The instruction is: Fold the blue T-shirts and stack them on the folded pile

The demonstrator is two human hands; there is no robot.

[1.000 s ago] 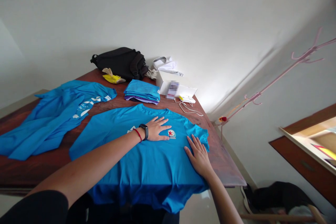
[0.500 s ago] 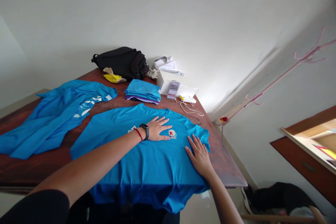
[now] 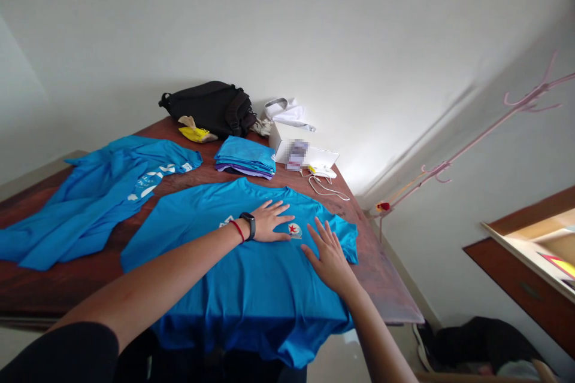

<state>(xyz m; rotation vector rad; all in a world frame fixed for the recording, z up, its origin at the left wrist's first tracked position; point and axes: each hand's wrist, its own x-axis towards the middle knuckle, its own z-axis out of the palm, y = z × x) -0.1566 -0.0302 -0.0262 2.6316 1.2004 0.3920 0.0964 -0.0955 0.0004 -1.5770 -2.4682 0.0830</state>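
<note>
A blue T-shirt lies spread on the wooden table, its neckline toward the far side and its lower part hanging over the near edge. Across the shirt's upper chest rests my left hand, fingers spread, beside a small round logo with a red star. My right hand is over the right chest of the shirt, near the sleeve, with its fingers stretched out. Neither hand grips anything. Beyond the neckline sits a stack of folded shirts, blue on top with purple below. Another blue shirt lies loosely crumpled at the left.
At the table's back are a black backpack, a yellow packet, a white box and a white corded item. A pink coat rack leans at the right. Dark clothing lies low at right.
My right hand has shifted left and slightly up, from near the sleeve toward the logo. My left hand stays in place on the shirt.
</note>
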